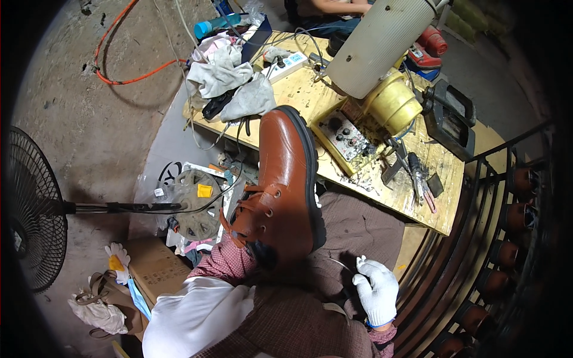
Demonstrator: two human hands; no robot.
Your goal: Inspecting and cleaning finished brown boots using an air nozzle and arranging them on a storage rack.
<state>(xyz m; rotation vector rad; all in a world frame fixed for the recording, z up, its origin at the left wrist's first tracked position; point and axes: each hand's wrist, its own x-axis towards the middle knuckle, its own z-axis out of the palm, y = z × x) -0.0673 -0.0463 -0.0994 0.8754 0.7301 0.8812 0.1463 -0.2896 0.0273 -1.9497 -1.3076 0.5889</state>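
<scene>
Workbench: our wooden bench (444, 209), glue-stained.
On it: grey rags (230, 80), white power strip (286, 64), yellow control box (346, 138), pliers (421, 182).
Floor: our standing fan (36, 209), orange cable (119, 65).

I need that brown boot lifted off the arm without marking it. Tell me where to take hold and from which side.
Take the brown boot at its laced ankle collar, coming from the person's right with the gloved right hand. The toe points away toward the wooden bench, the left arm fills the shaft, and the collar is the narrowest reachable part.
</scene>
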